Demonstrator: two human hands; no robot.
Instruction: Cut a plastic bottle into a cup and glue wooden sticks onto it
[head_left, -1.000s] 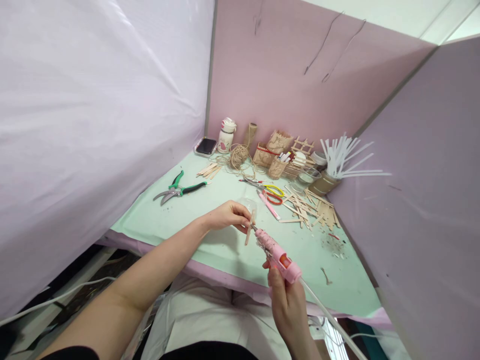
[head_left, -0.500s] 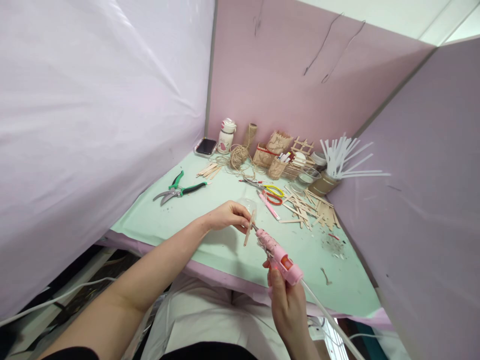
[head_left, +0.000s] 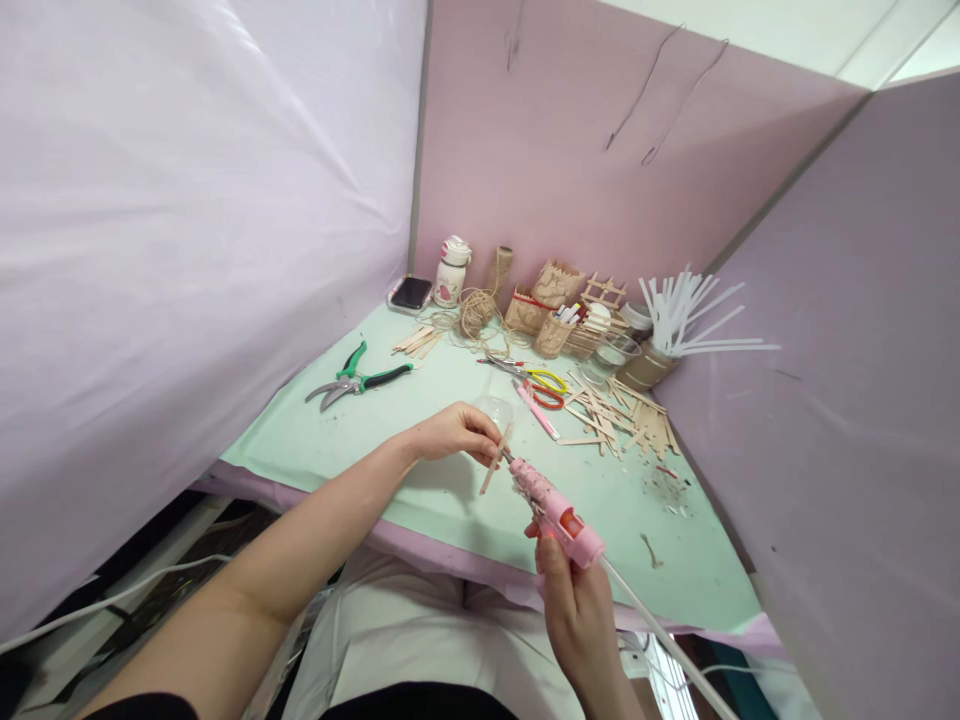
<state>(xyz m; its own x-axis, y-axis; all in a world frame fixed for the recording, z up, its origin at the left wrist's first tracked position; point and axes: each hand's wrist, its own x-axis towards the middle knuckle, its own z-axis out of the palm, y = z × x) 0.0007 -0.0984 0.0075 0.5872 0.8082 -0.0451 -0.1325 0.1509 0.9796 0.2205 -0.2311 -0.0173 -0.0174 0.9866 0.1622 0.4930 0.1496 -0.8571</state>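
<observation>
My left hand (head_left: 456,433) pinches a short wooden craft stick (head_left: 493,465) that hangs tilted over the green table mat (head_left: 315,440). My right hand (head_left: 574,600) grips a pink glue gun (head_left: 551,507) from below, a white glue rod (head_left: 660,635) sticking out of its back. The gun's nozzle touches the stick just under my left fingertips. A clear glass cup (head_left: 496,408) stands right behind my left hand.
Green-handled pliers (head_left: 352,381) lie at the left. Yellow and red scissors (head_left: 541,385), a pink pen (head_left: 538,411) and a heap of wooden sticks (head_left: 622,415) lie behind. Twine (head_left: 475,310), a bottle (head_left: 452,270), a phone (head_left: 411,292) and a jar of white rods (head_left: 660,350) line the back wall.
The wooden stick's lower end has swung slightly left, leaving it more tilted. The glue gun has shifted a little. Both hands otherwise stay in place.
</observation>
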